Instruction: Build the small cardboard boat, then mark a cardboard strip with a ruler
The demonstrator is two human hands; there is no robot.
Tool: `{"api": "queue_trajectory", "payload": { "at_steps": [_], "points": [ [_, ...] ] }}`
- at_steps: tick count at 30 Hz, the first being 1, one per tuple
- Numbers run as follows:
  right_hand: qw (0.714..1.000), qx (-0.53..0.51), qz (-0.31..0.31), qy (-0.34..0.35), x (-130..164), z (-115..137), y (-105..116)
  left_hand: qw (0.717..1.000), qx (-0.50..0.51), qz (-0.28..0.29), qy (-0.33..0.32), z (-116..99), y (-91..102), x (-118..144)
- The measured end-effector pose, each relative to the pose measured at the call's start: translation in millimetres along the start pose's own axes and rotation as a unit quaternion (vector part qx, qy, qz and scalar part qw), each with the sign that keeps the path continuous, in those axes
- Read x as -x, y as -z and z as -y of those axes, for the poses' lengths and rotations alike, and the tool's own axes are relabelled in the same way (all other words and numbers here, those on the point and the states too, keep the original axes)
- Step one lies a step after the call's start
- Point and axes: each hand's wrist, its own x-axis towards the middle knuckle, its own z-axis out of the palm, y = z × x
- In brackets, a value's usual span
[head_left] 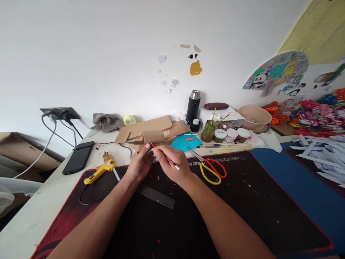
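Observation:
My right hand [174, 162] grips a red pencil [171, 162] with its eraser end pointing down to the right. The pencil's other end reaches my left hand [140, 163]. That hand is closed, thumb up, its fingers curled in front of my right fingertips; whatever it pinches is too small or hidden to make out. Under my wrists a dark ruler [157, 197] lies flat on the black mat [229, 216]. To the right rest scissors [211, 171] with one yellow and one red handle. Behind my hands are torn cardboard pieces [151, 129] and a blue sheet [179, 144].
A yellow glue gun [99, 169] and a black phone [78, 158] lie at left, with cables around. Along the wall stand a black thermos [193, 108], paint jars [231, 135] and a pinkish bowl [254, 117]. White paper strips [323, 154] are heaped at right.

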Motion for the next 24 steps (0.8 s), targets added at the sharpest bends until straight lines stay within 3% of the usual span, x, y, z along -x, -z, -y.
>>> {"api": "queue_trajectory", "payload": {
  "at_steps": [24],
  "points": [
    [0.999,0.008,-0.040,-0.006,-0.6,-1.0,0.7,1.000,-0.010,-0.001,-0.004,0.7,0.9,0.1]
  ]
}}
